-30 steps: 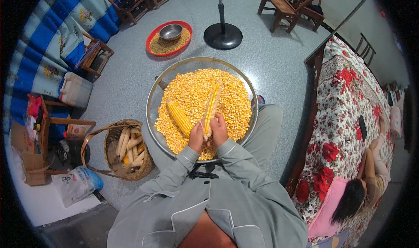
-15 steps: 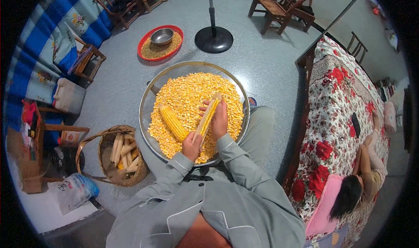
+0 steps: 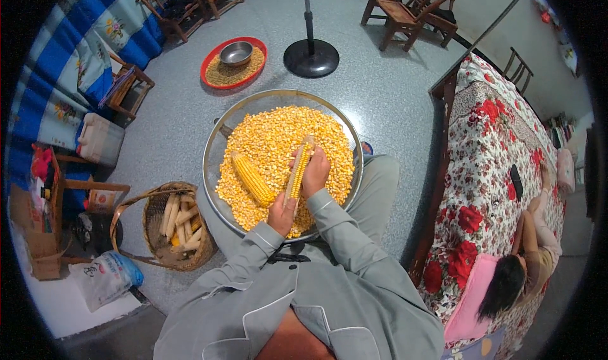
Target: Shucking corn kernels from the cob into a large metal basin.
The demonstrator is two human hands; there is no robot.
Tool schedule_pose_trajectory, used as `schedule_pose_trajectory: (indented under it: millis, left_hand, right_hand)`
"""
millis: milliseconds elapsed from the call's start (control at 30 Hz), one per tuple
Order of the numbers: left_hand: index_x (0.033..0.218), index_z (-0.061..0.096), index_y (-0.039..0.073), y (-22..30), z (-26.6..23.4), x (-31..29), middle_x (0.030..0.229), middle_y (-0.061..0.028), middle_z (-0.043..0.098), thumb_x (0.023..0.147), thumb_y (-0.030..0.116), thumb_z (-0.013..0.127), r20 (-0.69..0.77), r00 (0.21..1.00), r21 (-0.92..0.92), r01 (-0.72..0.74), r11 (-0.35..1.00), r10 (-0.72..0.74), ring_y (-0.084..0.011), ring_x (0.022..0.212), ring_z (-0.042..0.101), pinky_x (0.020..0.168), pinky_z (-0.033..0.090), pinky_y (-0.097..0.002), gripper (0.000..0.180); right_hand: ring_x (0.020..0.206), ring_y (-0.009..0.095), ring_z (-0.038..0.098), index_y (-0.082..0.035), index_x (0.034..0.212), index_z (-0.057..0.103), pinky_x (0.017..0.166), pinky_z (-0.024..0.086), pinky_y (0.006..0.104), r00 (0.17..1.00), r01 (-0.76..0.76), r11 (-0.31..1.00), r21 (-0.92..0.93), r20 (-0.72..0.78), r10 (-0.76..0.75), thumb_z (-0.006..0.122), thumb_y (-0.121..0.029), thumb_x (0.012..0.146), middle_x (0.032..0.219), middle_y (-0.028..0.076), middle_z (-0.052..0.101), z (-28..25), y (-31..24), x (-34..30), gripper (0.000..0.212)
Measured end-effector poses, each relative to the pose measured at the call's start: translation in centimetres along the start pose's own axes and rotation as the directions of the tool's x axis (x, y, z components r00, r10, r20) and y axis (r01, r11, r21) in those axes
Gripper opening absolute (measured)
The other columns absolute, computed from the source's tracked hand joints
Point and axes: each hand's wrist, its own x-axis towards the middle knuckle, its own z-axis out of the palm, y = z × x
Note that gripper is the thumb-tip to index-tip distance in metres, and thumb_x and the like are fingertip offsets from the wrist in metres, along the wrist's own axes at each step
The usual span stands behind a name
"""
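Both hands grip one partly stripped corn cob (image 3: 299, 167), held at a slant above a wide round metal sieve (image 3: 209, 163). My left hand (image 3: 281, 213) is closed round its lower end. Around the upper part wrap the fingers of my right hand (image 3: 315, 172). Yellow rows of kernels show on the cob beside bare, pale strips. Loose corn kernels (image 3: 285, 128) fill much of the sieve, which rests at my lap. A second corn cob (image 3: 252, 179), still covered in kernels, lies on them left of my hands.
Left of my leg stands a wicker basket (image 3: 201, 257) with several pale cobs (image 3: 182, 220). Ahead are a red tray (image 3: 204, 75) of grain holding a metal bowl (image 3: 236, 53), and a black stand base (image 3: 310, 58). At right, a person (image 3: 529, 258) lies on a flowered bed (image 3: 465, 170).
The held cob has tilted more upright, its top shifting slightly left. My right hand has moved a little down along it, while the left hand has moved slightly right.
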Motion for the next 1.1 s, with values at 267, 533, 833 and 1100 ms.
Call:
schedule_pose_trajectory:
  millis: [267,533,833,1100]
  left_hand:
    - [0.098,0.055,0.001,-0.4,0.0,0.1,0.073,-0.0065,0.055,0.095,0.041,0.049,-0.007,1.0,-0.022,-0.011,1.0,0.011,-0.0144,0.067,0.051,0.061,0.044,-0.0314,0.04]
    - [0.096,0.054,0.001,-0.7,0.0,0.1,0.071,-0.0047,0.052,0.095,0.042,0.048,-0.003,1.0,-0.062,-0.001,0.998,0.001,-0.0138,0.064,0.049,0.059,0.042,-0.0302,0.041]
    - [0.095,0.053,0.002,-0.5,0.0,0.2,0.071,-0.0011,0.049,0.096,0.04,0.046,-0.011,1.0,-0.068,-0.017,0.998,0.017,-0.0115,0.064,0.046,0.057,0.04,-0.029,0.039]
    - [0.092,0.053,0.002,-1.2,0.0,0.3,0.067,-0.0046,0.05,0.096,0.043,0.045,-0.014,1.0,-0.022,-0.015,1.0,0.015,-0.014,0.061,0.048,0.056,0.04,-0.0304,0.042]
  right_hand:
    - [0.059,0.017,0.059,-0.001,0.106,0.05,0.052,0.051,0.0305,0.993,-0.105,0.989,0.108,0.067,0.098,0.031,-0.036,0.1,0.085,0.012,0.061,0.7,-1.5,0.1,0.04]
    - [0.06,0.016,0.058,-0.001,0.108,0.05,0.053,0.052,0.0295,0.991,-0.05,0.998,-0.035,0.126,0.054,0.033,-0.038,0.1,0.084,0.011,0.061,0.0,-0.3,0.7,0.042]
    - [0.066,0.017,0.059,-0.001,0.116,0.048,0.055,0.053,0.0313,0.99,-0.08,0.976,0.203,0.129,0.054,0.034,-0.038,0.1,0.097,0.013,0.061,0.6,0.0,-0.4,0.043]
    - [0.062,0.015,0.058,-0.003,0.114,0.048,0.05,0.051,0.0291,0.992,0.067,0.995,-0.079,0.108,-0.058,0.035,-0.038,0.1,0.095,0.011,0.061,0.1,1.0,-0.4,0.04]
